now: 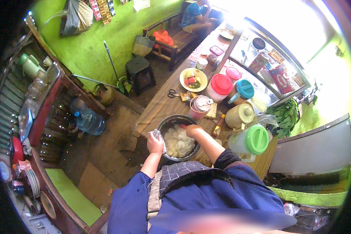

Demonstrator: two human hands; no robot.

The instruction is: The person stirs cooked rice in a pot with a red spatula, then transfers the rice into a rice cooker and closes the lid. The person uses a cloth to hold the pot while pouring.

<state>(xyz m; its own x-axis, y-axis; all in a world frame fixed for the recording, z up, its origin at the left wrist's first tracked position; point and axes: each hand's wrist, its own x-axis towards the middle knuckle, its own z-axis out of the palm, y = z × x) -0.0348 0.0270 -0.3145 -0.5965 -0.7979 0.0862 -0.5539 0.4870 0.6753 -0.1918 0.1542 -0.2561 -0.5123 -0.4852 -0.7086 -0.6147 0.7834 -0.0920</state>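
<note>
A dark round pot (196, 149) holds white cooked rice (178, 142) and stands at the near edge of the wooden table (161, 108). My left hand (155, 142) grips a checked cloth (164, 146) against the pot's left rim. Over the pot's right side, my right hand (193, 130) is closed round a red utensil (182, 126), whose end reaches the rice. Just behind the pot stands a pink lidded tumbler (200, 107). A yellow bowl (193, 79) of cut vegetables lies farther back, with black-handled scissors (173, 93) at its near left.
Red-lidded (220, 84), blue-lidded (245, 89) and green-lidded (256, 140) containers, a yellowish jug (239, 115) and a sauce bottle (218, 125) crowd the table's right side. A glass display case (263, 64) stands beyond. A person (194, 16) sits on the far bench.
</note>
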